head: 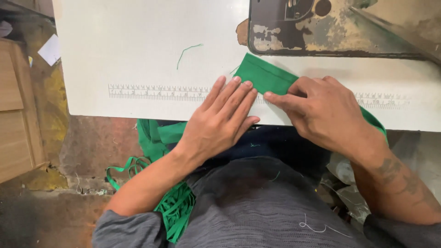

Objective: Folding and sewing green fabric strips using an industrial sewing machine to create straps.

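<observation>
The left hand [220,117] lies flat, fingers together, its fingertips on one folded green fabric strip [266,77]. The right hand [321,110] pinches that strip, thumb and forefinger closed on its edge. The strip rests on the smooth white table [138,55], long axis running diagonally from upper left toward the table's near right edge. One loose green thread [187,51] curls beyond; narrow green fabric straps [172,206] bunch below the table.

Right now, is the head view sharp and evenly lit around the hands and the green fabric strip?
Head view: left hand, right hand and the folded green fabric strip are sharp; the white sewing table is bright, nearly washed out, with soft shadows under the hands; the floor at left is dim.
</observation>
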